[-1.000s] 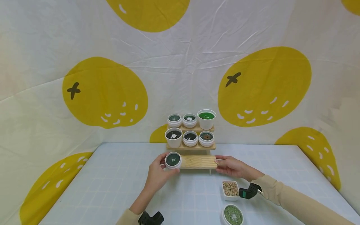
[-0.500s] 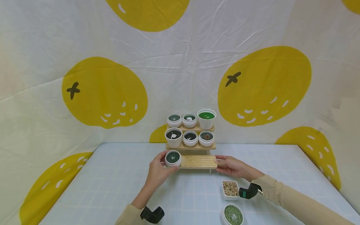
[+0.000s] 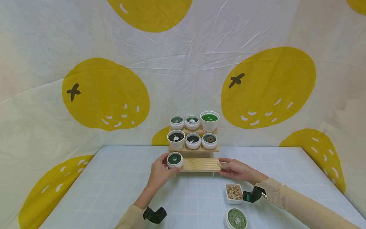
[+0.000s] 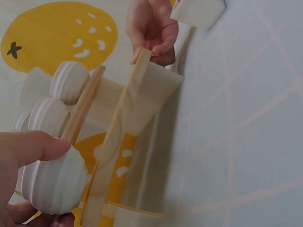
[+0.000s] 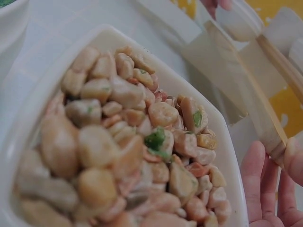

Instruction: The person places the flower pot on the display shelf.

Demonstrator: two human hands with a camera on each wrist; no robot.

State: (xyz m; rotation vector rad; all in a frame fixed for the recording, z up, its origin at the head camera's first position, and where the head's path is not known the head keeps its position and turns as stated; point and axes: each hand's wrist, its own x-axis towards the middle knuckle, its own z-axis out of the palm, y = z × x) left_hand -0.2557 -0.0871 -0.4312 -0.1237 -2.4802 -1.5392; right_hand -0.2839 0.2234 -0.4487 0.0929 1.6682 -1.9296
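My left hand (image 3: pixel 160 173) grips a small round white pot (image 3: pixel 174 159) with a dark green filling, thumb on one side and fingers on the other. In the head view it overlaps the left end of the lowest wooden shelf board (image 3: pixel 200 164). The left wrist view shows the ribbed side of the pot (image 4: pixel 56 182) with a narrow gap between it and the board (image 4: pixel 116 127). At the board's right end my right hand (image 3: pixel 237 170) pinches the wood, thumb on top and fingers beneath.
Three white pots, including a dark-filled one (image 3: pixel 176 140), line the middle shelf. Three more stand on top, among them a taller bright green one (image 3: pixel 209 122). A square dish of pebbles (image 3: pixel 234 193) and a round pot with speckled green (image 3: pixel 236 218) sit near the right forearm.
The left hand has raised the pot slightly and shifted it a little back, away from the front edge of the lowest board. The right hand stays on the board's end.
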